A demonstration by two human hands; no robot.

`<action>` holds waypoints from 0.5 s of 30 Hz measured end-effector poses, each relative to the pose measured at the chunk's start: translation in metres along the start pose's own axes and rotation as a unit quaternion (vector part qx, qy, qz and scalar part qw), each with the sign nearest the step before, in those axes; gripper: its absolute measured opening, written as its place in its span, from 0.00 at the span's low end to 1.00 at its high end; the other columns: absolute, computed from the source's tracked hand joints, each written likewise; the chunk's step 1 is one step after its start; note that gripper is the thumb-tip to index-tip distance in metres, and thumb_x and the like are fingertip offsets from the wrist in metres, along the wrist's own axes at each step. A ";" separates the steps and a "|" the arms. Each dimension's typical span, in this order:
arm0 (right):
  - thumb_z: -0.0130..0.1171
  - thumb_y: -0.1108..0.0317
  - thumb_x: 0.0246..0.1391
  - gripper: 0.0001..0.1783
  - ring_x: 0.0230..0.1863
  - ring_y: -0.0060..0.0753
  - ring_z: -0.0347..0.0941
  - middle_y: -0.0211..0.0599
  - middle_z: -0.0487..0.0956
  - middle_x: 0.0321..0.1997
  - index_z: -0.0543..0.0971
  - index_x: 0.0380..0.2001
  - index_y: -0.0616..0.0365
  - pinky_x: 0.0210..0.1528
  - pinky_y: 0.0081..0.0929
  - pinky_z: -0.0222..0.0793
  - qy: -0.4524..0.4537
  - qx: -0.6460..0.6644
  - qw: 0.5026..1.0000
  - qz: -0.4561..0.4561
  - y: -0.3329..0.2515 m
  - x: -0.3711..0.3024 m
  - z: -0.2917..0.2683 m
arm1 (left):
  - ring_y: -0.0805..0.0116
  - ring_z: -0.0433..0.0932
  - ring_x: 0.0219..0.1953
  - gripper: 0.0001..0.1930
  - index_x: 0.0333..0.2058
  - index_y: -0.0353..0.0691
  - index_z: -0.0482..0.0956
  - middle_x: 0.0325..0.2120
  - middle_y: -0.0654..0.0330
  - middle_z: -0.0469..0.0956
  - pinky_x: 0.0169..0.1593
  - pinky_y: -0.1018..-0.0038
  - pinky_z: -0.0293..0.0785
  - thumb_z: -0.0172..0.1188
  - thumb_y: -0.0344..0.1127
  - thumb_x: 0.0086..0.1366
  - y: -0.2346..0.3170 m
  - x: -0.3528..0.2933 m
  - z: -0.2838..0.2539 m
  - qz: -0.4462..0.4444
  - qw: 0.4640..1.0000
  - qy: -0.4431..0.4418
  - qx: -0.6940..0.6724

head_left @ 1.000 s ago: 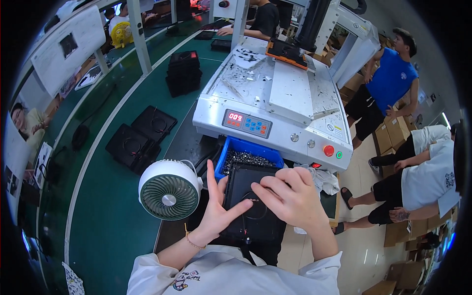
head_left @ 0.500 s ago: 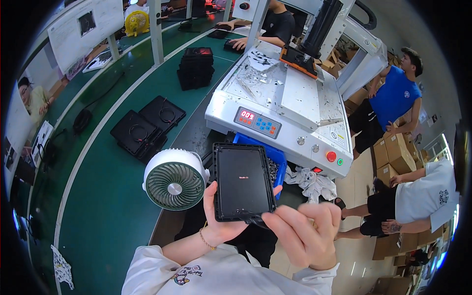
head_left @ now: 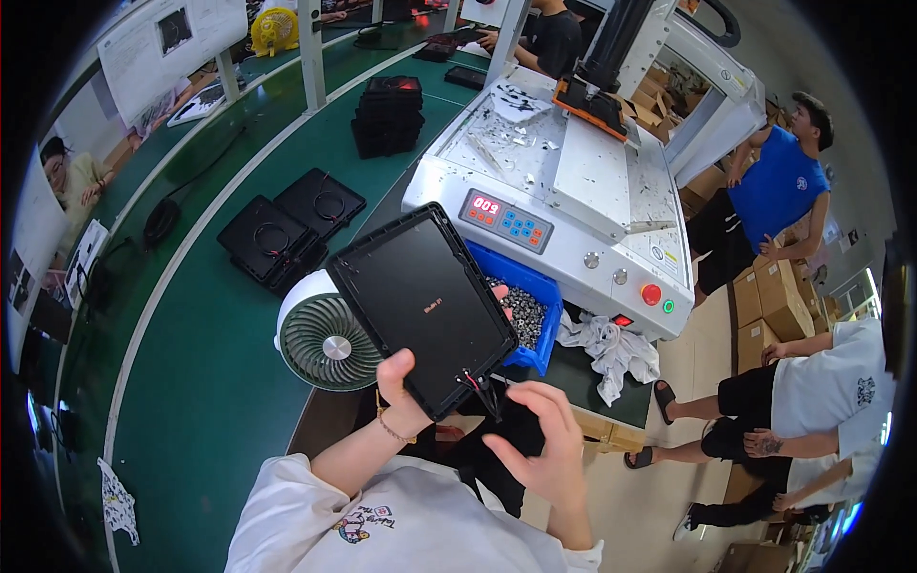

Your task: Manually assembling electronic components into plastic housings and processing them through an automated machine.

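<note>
The black rectangular housing panel is held up in front of the person, its long axis slanting from upper left to lower right, with its lower-right short edge facing the right hand. The red-and-black lead leaves the panel near that edge, its dark cable hanging just beside the right fingers — these are spread, thumb and index finger well apart; whether one brushes the cable I cannot tell. The left hand is nearer the panel, clamped across its width: thumb on the near long edge, fingertips past the far one.

Half a second ago the panel pointed almost straight away from the person and the right fingers were bunched at the cable. Now its far end has swung left, overlapping the white fan — and more of the blue bin shows.
</note>
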State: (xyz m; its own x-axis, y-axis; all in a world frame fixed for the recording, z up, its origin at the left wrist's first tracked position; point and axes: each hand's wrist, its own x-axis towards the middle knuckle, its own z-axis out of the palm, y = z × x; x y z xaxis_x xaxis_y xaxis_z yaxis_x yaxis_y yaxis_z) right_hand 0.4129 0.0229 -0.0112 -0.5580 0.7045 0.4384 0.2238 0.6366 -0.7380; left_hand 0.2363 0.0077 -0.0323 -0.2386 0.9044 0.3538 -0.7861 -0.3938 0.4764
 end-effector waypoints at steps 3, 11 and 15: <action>0.66 0.80 0.47 0.12 0.40 0.35 0.78 0.43 0.75 0.44 0.77 0.37 0.65 0.39 0.24 0.74 -0.021 0.002 1.000 -0.021 0.022 -0.004 0.020 | 0.41 0.56 0.67 0.53 0.69 0.40 0.44 0.67 0.39 0.49 0.67 0.50 0.55 0.52 0.67 0.54 -0.006 -0.002 -0.002 -0.040 0.998 0.002 0.040; 0.62 0.80 0.52 0.06 0.33 0.25 0.74 0.41 0.76 0.39 0.79 0.35 0.68 0.36 0.21 0.72 0.006 0.336 0.937 0.092 0.041 -0.008 0.042 | 0.52 0.58 0.66 0.50 0.68 0.35 0.46 0.65 0.49 0.55 0.68 0.55 0.57 0.51 0.59 0.52 -0.006 0.002 -0.009 0.011 0.998 0.046 -0.038; 0.62 0.79 0.53 0.02 0.29 0.21 0.71 0.36 0.78 0.30 0.81 0.28 0.68 0.32 0.18 0.66 0.033 0.366 0.921 0.131 0.050 -0.011 0.049 | 0.52 0.60 0.66 0.52 0.67 0.34 0.46 0.65 0.48 0.55 0.67 0.55 0.58 0.53 0.57 0.48 -0.013 -0.002 -0.004 0.013 0.998 0.051 -0.043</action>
State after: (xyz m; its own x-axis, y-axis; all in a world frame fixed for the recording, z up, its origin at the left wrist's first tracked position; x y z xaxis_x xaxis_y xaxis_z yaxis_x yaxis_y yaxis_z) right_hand 0.3914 0.0313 -0.0782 -0.5055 0.8374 0.2078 -0.2683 0.0763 -0.9603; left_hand 0.2444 0.0117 -0.0421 -0.3130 0.9074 0.2803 -0.8236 -0.4064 0.3957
